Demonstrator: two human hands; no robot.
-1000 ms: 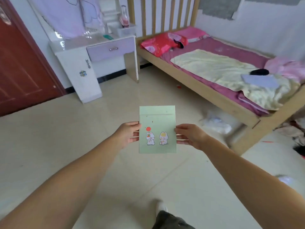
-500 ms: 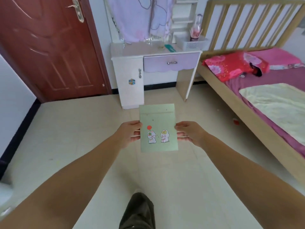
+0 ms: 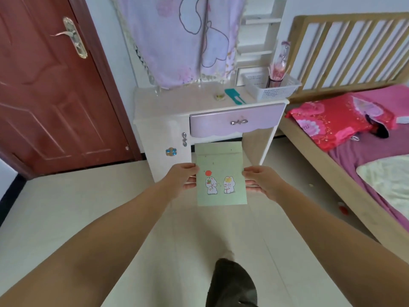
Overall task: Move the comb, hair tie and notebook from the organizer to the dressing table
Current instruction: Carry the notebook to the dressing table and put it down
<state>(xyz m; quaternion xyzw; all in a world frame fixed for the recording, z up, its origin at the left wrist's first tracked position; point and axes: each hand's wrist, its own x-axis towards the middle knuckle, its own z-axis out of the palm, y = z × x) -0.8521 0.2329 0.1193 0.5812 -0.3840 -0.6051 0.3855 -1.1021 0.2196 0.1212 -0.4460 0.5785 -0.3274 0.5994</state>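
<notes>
Both hands hold the green notebook (image 3: pixel 221 176) out in front: left hand (image 3: pixel 180 179) at its 9 o'clock edge, right hand (image 3: pixel 262 181) at 3 o'clock. Each hand's fingers (image 3: pixel 190 179) pinch narrowly on the cover. The teal comb (image 3: pixel 234 96) lies on the bench (image 3: pixel 177 103) at 12 o'clock.

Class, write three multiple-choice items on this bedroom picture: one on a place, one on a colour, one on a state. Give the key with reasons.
1. Where is the comb?
A on the table top
B on the bed
C on the floor

2. What colour is the notebook cover?
A red
B pale green
C black

3. How is the notebook held?
A one hand
B both hands
C lying on the floor

Key: 1 A, it lies beside the white basket. 2 B, green with two rabbits. 3 B, left hand and right hand grip its side edges.
</notes>
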